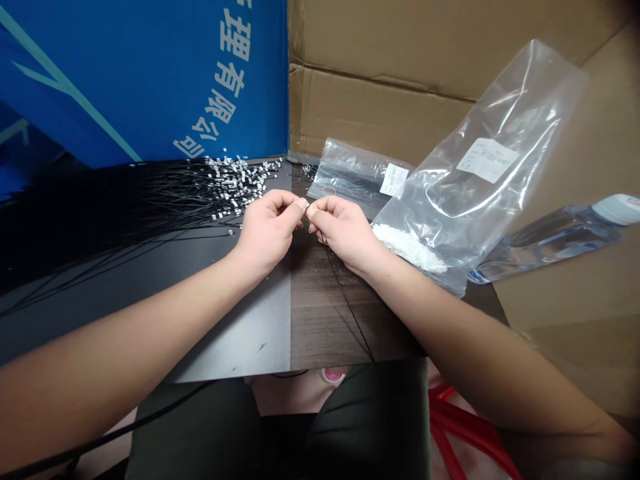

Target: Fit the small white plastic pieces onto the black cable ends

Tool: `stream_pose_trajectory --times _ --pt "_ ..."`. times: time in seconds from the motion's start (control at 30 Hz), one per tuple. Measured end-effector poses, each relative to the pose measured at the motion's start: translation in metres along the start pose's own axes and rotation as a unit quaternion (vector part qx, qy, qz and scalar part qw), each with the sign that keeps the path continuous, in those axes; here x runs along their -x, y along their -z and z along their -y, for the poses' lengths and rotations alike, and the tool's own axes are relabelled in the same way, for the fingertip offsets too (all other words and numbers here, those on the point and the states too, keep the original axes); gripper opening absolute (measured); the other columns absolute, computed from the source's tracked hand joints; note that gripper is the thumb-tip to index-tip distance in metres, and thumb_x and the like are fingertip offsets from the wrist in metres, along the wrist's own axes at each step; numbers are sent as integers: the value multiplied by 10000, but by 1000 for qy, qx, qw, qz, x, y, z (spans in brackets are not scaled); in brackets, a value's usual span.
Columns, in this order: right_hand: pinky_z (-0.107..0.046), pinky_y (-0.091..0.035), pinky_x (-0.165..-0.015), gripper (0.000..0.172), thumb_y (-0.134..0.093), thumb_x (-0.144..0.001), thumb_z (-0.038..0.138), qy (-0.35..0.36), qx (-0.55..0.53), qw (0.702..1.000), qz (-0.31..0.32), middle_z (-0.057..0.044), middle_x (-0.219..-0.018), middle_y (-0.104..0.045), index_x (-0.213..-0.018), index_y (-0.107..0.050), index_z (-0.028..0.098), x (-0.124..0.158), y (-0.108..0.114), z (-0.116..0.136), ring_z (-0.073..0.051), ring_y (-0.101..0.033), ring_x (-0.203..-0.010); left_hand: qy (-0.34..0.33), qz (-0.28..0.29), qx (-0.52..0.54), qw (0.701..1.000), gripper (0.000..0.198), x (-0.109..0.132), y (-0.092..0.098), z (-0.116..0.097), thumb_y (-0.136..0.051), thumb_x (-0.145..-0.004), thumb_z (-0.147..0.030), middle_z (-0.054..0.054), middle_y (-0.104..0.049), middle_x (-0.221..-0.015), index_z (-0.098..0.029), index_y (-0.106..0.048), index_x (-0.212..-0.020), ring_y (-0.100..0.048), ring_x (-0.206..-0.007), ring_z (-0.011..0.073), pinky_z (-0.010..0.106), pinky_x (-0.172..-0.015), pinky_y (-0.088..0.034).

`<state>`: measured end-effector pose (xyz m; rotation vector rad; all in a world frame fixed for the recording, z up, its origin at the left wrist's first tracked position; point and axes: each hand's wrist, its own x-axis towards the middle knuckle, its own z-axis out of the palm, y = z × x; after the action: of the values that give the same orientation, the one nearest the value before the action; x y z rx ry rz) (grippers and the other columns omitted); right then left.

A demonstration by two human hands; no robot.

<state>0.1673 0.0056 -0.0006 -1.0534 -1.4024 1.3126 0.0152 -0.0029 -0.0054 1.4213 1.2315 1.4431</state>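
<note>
My left hand (270, 223) and my right hand (340, 227) meet fingertip to fingertip above the table, both closed in a pinch. A thin black wire (349, 301) comes out from under the right hand's fingers and runs down across the table's front edge. What the left thumb and forefinger pinch is too small and covered to make out. To the left lies a big bundle of black wires (125, 200), many tipped with small white connectors (237, 179).
Behind my right hand lies a clear bag of dark wires (350, 175). A larger clear bag (480, 193) with small white pieces (410, 247) leans against the cardboard (380, 107). Beside it lies a water bottle (555, 237). A blue printed panel (150, 73) stands at back left.
</note>
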Motion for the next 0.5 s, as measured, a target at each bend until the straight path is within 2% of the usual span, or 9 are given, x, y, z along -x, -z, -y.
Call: stream_pose_trajectory --times 0.5 --pt "-225 -354 -530 192 -723 -895 250 -1 -14 1000 -12 41 -634 -596 -759 -600 194 -3 -1 -4 -80 -457 -539 1 -15 -2 1000 137 1 -2 2 -742 -843 -273 6 -662 -723 -174 -697 -760 -585 -680 138 283 -691 -466"
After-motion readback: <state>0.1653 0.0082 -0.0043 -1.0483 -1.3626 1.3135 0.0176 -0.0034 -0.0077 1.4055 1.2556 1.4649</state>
